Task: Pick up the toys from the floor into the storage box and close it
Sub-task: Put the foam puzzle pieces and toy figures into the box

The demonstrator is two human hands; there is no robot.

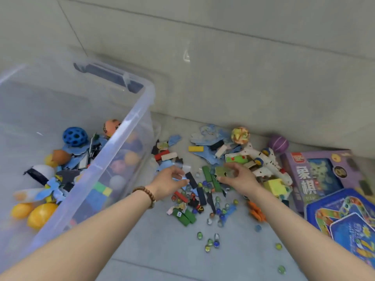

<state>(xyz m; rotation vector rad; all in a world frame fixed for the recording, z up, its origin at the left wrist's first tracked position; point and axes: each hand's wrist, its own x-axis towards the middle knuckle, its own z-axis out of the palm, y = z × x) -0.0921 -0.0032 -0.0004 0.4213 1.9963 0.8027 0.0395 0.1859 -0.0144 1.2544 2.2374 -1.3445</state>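
Observation:
A clear plastic storage box [140, 110] stands open on the left and holds balls, blocks and blue puzzle pieces. On the floor to its right lies a heap of wooden blocks [207, 173], glass marbles [219, 209] and blue puzzle pieces [209, 132]. My left hand [168, 182] hovers over the heap's left side, its fingers curled round a thin blue puzzle piece. To the right, my right hand [237, 177] pinches a green puzzle piece [222, 171] beside a white toy plane [267, 163].
A yellow-patterned ball [240, 135] and a purple ball [278, 143] lie by the wall. A purple game box [324, 175] and a blue game board [349, 222] sit at the right. Loose marbles [211, 242] dot the grey floor near me. An orange toy [256, 212] lies under my right forearm.

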